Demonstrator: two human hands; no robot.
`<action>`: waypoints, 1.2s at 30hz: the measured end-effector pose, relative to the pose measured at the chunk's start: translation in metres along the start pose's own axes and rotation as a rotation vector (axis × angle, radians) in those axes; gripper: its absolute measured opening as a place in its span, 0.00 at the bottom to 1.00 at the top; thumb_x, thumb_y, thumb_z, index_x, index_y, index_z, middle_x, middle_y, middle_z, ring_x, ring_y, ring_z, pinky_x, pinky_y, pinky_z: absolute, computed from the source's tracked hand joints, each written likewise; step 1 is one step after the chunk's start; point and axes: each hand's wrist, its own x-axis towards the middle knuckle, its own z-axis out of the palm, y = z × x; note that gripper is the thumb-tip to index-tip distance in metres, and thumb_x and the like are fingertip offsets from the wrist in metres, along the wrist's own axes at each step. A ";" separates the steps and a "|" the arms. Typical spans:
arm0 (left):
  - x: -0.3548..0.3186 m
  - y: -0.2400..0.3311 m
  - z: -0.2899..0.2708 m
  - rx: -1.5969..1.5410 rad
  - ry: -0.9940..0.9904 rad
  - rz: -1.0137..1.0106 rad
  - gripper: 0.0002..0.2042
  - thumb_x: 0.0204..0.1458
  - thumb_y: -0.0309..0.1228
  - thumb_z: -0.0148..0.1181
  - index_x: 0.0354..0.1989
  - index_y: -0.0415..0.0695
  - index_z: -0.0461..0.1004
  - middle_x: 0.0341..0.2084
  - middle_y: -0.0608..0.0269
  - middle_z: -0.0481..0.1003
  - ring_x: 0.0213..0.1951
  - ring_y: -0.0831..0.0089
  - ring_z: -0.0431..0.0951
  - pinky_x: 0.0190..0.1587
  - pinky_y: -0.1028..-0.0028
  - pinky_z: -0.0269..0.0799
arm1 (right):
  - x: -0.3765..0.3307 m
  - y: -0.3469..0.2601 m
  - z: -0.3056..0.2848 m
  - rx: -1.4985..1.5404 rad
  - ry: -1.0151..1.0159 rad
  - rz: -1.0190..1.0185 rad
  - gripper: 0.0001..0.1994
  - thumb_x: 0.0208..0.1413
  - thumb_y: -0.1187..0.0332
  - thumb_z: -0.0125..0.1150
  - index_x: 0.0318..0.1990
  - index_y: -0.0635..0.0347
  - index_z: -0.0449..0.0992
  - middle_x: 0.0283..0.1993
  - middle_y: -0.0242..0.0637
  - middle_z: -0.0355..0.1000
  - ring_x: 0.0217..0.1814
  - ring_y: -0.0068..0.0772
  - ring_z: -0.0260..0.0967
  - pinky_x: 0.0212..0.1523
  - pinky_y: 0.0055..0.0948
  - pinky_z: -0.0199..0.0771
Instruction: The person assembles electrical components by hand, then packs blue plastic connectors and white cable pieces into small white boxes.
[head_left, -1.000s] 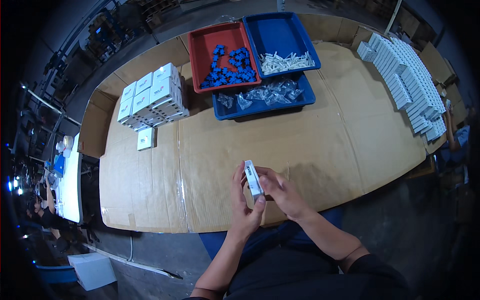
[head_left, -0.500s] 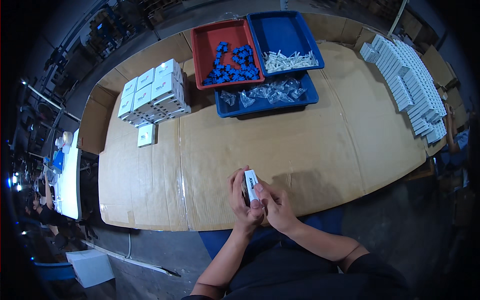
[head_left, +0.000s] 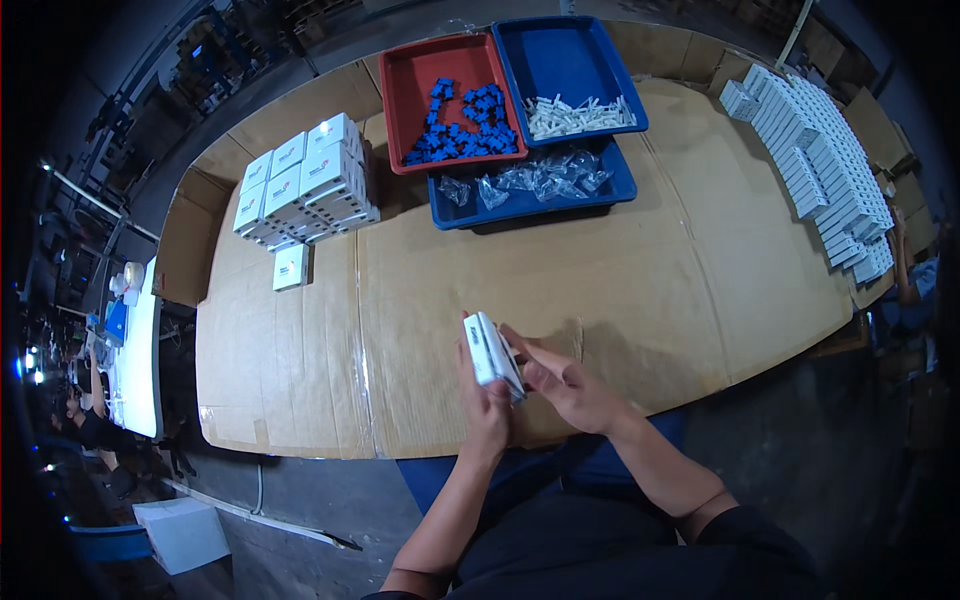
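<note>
Both hands, left hand (head_left: 487, 405) and right hand (head_left: 565, 385), clasp one small white box (head_left: 492, 352) between them.

Small white box (head_left: 493, 352) in my grip: smooth card, slight sheen. Desk (head_left: 640, 270) covered in brown corrugated cardboard, matt, creased, seams taped with glossy clear tape. Red tray (head_left: 420, 70) and blue trays (head_left: 570, 50): hard plastic, smooth, mildly glossy. Blue parts (head_left: 462, 125) plastic, white pieces (head_left: 580, 115) matt plastic. Bags (head_left: 530, 182) clear crinkled film, shiny. Stacked white boxes (head_left: 305, 185): printed card.
</note>
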 end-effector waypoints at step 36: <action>0.019 -0.030 -0.063 0.654 -0.181 -0.005 0.29 0.57 0.30 0.66 0.69 0.47 0.68 0.69 0.48 0.65 0.74 0.46 0.58 0.75 0.41 0.45 | -0.025 0.030 -0.100 -1.250 0.074 -0.429 0.15 0.53 0.57 0.77 0.39 0.55 0.80 0.53 0.29 0.76 0.59 0.33 0.75 0.70 0.54 0.67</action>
